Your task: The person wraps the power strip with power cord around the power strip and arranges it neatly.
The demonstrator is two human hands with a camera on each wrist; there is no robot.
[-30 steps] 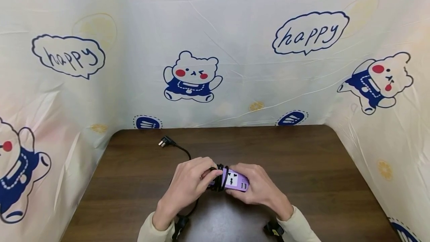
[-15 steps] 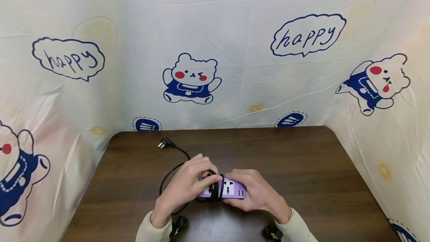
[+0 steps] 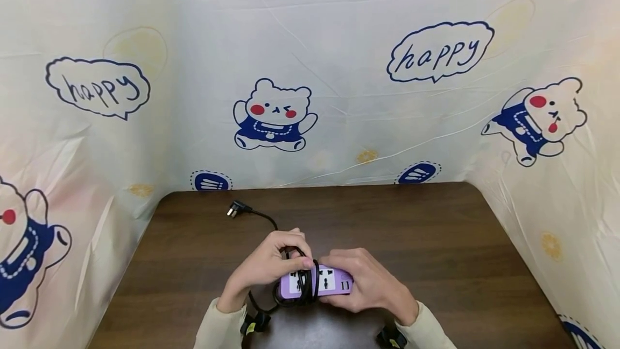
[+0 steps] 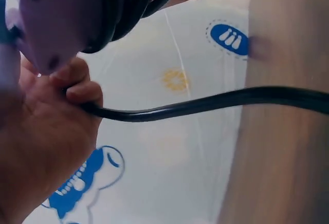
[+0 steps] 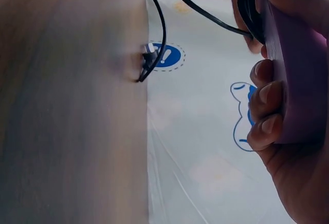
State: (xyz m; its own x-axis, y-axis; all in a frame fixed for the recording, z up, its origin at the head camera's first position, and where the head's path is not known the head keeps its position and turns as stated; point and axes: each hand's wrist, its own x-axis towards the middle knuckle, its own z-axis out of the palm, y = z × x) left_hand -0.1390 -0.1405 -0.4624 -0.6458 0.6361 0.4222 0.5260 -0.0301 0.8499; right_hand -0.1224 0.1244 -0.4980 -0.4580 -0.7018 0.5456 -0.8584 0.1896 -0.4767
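Observation:
A purple power strip [image 3: 327, 280] with white socket faces is held above the table, its black cord [image 3: 305, 288] looped several times around its middle. My right hand [image 3: 365, 280] grips the strip's right end, beside the USB ports. In the right wrist view, the fingers [image 5: 267, 94] wrap around the purple side. At the strip's left part, my left hand [image 3: 271, 260] pinches the cord between thumb and fingers. The left wrist view shows a free stretch of cord [image 4: 205, 104] leading out from its curled fingers. Farther back lies the black plug [image 3: 237, 209], its prongs pointing left.
The dark brown wooden table [image 3: 411, 230] lies beneath both hands. Pale printed fabric [image 3: 349, 69] with bear drawings hangs around its back and sides. Black devices [image 3: 255, 323] are strapped at both wrists.
Both hands have come slightly nearer the body with the strip, which now lies more level. My left hand has shifted, so more of the strip's left end shows. The plug has stayed put.

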